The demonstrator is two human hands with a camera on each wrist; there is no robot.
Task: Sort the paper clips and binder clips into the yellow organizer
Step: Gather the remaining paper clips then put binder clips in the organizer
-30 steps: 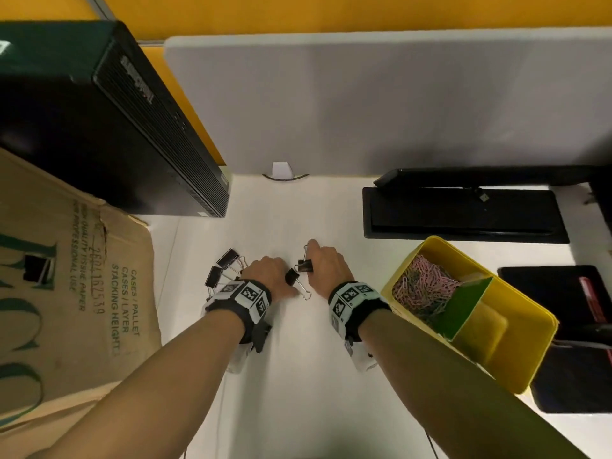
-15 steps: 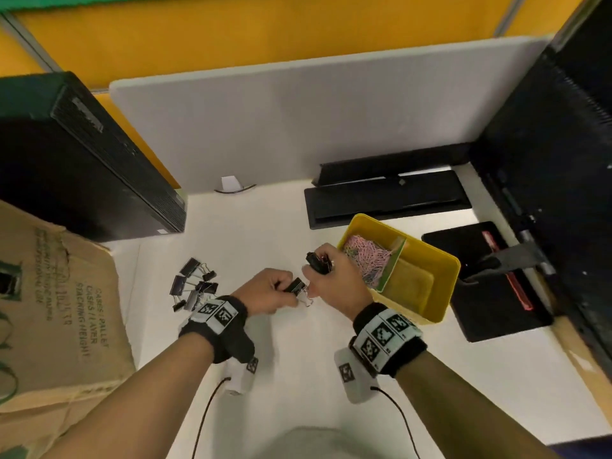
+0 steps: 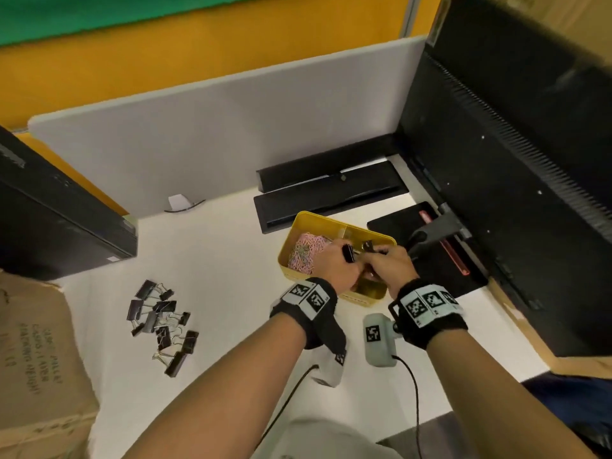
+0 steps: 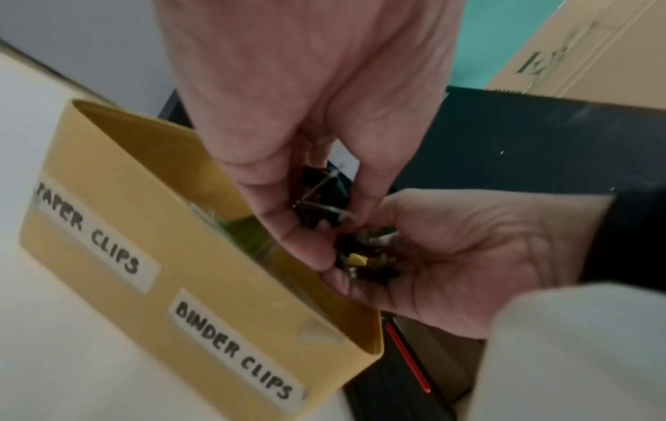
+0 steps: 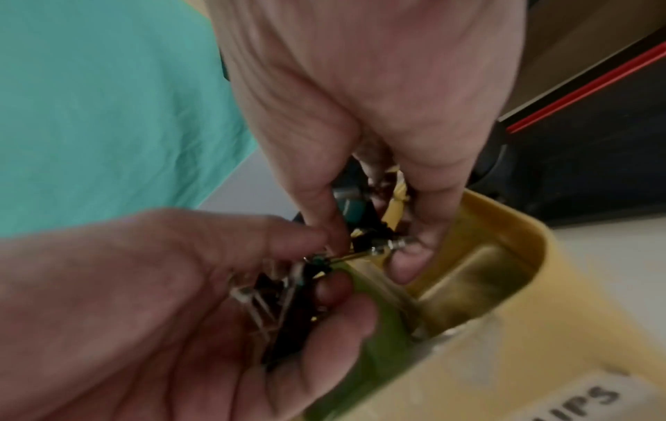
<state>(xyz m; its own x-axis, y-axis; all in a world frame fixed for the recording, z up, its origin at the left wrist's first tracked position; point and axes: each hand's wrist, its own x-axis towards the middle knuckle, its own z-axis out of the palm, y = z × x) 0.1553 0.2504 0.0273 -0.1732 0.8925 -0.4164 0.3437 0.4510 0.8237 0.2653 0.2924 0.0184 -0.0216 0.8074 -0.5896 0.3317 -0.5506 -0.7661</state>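
Note:
The yellow organizer stands right of centre on the white desk, labelled PAPER CLIPS and BINDER CLIPS on its front. Pink paper clips fill its left compartment, behind a green divider. Both hands hover together over the right compartment. My left hand grips black binder clips. My right hand pinches more binder clips, touching the left hand's bundle. A loose pile of black binder clips lies on the desk to the left.
A black computer case and a cardboard box stand at the left. A large black monitor rises at the right above a black pad with a red stripe. Black flat devices and a grey partition lie behind.
Both hands have left the pile and moved right, carrying binder clips to above the organizer's right compartment. The view has swung right with them.

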